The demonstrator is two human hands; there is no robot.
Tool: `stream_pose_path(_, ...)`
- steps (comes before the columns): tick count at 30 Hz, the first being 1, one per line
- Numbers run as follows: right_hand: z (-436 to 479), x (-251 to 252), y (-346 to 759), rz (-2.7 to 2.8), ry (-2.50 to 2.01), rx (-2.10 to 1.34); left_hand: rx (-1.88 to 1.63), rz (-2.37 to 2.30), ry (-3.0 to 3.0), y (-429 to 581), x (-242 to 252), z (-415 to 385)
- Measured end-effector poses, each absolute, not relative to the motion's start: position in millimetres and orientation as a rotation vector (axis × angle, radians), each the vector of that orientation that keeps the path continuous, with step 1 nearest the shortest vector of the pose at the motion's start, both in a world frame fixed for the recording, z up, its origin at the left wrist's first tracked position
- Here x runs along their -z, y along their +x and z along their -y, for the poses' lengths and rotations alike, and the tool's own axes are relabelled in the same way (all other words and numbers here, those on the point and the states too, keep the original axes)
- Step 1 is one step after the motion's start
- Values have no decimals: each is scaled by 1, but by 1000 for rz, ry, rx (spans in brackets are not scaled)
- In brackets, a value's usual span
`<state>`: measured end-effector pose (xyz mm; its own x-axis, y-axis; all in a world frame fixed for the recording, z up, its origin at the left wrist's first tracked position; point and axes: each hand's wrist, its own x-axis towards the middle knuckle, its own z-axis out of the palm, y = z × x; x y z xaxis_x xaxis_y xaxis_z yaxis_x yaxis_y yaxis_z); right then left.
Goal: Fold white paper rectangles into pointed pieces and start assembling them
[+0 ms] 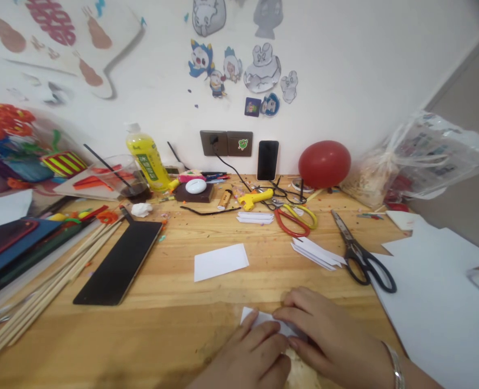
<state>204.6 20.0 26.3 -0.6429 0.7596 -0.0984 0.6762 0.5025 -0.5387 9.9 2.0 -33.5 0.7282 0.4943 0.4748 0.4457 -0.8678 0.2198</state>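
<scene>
Where the small white paper (263, 318) is lying: on the surface (162, 340), right in front of the person, mostly hidden under the fingers as I am watching.
Left hand (251, 354): is resting on the paper, fingers bent and slightly spread, tips bearing down; the thumb is not showing, so I cannot tell whether it is gripping.
Right hand (328, 329): is holding the paper's right end, set narrow, index finger on the far side, thumb on the near; a bracelet (396, 367) is circling the wrist.
Paper's feel: is looking light and thin, probably creasing easily, perhaps sliding unless pinned.
Best hold: the edges are seeming right, fingertips pressing one end and pinching the other; squeezing hard would be risking crumples.
White rectangle (221, 263): is lying flat beyond the hands, well apart from them.
White strips (255, 218): are lying in a bundle farther back.
Black scissors (359, 256): are resting to the right, handles overlapping large white sheets (418, 292).
</scene>
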Motion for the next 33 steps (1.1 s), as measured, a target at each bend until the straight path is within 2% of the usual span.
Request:
stream_pose_path(12, -21, -26, 205, 2578, -1240, -846, -794, -783, 2819, 11, 31, -2)
stream_pose_path(18, -22, -22, 205, 2495, -1224, -890, -995, -750, 2850, 10, 36, -3)
stream_pose_path(33, -24, -25, 210, 2409, -1279, -915, -1073, -777, 2843, 11, 31, -3)
